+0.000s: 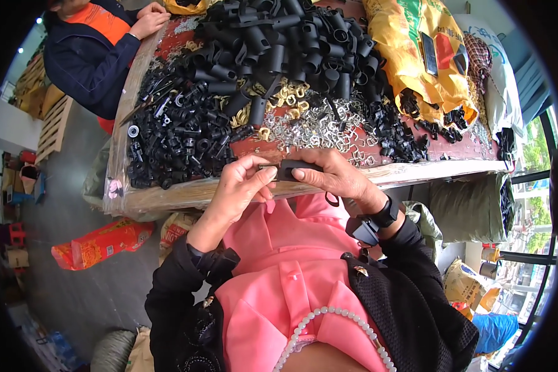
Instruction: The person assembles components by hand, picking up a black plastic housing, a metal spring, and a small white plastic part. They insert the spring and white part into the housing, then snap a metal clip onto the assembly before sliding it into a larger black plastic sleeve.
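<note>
Part (pixel 289 172), black, is clasped by the right hand (pixel 333 176), seemingly for steadiness, beside a small piece (pixel 267 166) pinched by the left hand (pixel 243 181).

Shows as a black piece (pixel 287 168), held roughly level at the near edge of the table (pixel 440 169); has a brassy bit (pixel 268 166) by its left end, partly hidden.

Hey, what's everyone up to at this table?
Someone in a pink top is working bare-handed at the table's near edge. The right hand holds a black part, while the left hand pinches a small piece at its end. Beyond lie heaps of black tubes and silver clips. Another person is at the far left.
</note>
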Demonstrator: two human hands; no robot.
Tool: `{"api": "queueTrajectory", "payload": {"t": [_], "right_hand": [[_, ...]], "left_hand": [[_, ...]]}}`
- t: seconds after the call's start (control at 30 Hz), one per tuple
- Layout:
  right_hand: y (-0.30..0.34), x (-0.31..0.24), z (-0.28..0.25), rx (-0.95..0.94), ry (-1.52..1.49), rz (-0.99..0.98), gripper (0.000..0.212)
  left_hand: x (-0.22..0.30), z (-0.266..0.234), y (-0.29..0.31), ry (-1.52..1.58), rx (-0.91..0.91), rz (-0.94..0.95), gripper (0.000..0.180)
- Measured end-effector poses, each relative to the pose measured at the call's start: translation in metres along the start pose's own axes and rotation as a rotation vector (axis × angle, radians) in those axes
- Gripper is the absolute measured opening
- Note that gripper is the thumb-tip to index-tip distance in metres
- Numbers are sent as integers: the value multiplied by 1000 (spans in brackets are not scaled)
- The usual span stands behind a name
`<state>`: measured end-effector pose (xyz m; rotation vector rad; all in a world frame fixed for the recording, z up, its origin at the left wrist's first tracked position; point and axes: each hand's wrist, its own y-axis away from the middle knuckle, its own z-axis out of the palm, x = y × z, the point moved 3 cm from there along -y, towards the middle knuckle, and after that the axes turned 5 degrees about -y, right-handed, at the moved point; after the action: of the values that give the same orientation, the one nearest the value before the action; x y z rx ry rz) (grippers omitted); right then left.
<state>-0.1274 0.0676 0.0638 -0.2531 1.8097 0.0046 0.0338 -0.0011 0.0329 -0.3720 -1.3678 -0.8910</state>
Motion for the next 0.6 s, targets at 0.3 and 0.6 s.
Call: {"api": "queueTrajectory", "payload": {"t": [0.3, 0.6], "right_hand": [[5, -8, 5, -57, 117, 162, 35], [8, 13, 9, -29, -167, 248, 32]], "left_hand": [[-3, 3, -5, 85, -61, 0, 21], [-2, 6, -3, -6, -106, -8, 23]]}}
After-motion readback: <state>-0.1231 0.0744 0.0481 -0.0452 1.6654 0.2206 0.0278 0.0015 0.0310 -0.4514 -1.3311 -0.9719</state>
